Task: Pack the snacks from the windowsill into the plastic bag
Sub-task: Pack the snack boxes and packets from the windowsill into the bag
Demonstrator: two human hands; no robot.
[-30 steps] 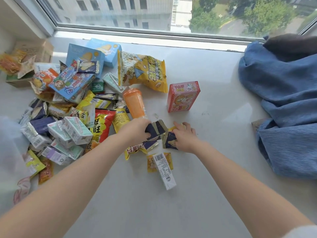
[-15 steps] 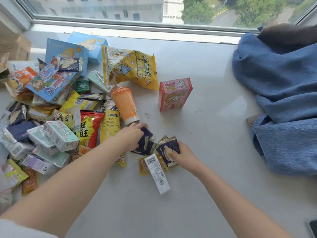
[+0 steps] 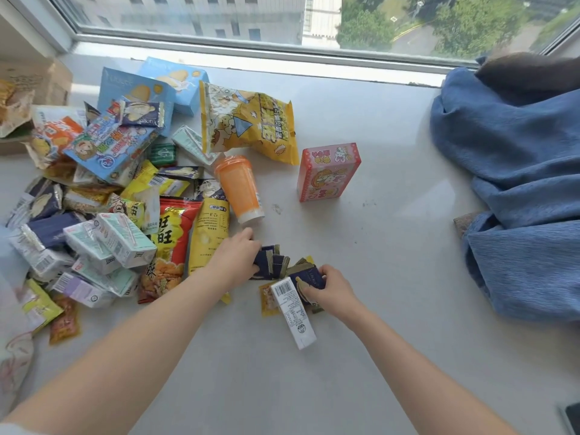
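Both hands have barely shifted since a moment ago. Left hand (image 3: 233, 260) curls its fingers over crinkly navy foil packets (image 3: 271, 262) on the pale windowsill (image 3: 392, 277); right hand (image 3: 332, 288) pinches another navy packet (image 3: 309, 276). A slim white carton (image 3: 293, 312) lies touching it, below the glossy snack heap (image 3: 125, 199).

The plastic bag (image 3: 12, 356) is blurred, cut off at the left edge.
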